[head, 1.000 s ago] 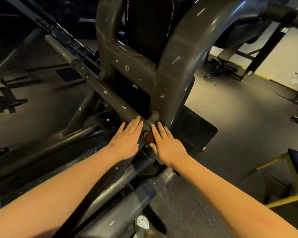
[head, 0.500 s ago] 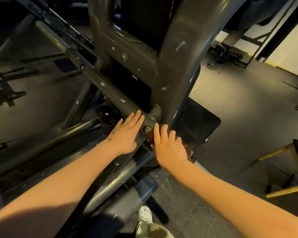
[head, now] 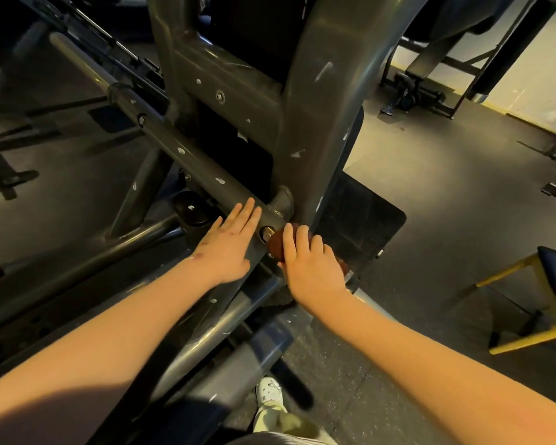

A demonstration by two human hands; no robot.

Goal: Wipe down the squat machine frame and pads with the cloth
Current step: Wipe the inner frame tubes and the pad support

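The squat machine frame (head: 315,101) is dark grey steel with chipped paint, rising up the middle of the view. A diagonal tube (head: 187,159) runs from upper left down to its base joint. My left hand (head: 228,245) lies flat on the lower end of that tube, fingers straight. My right hand (head: 312,268) presses a brown cloth (head: 275,244) against the frame's base beside a bolt; most of the cloth is hidden under the palm. A black pad (head: 254,30) shows between the uprights.
A black textured footplate (head: 363,216) lies right of the frame. Lower frame tubes (head: 212,335) run toward me beside my white shoe (head: 268,391). A yellow-legged bench (head: 533,297) stands at right. Other gym equipment (head: 411,91) sits at the back on rubber floor.
My right hand with the cloth slid down and right along the frame's base, showing more cloth. The left hand stayed flat on the tube. The view shifted slightly.
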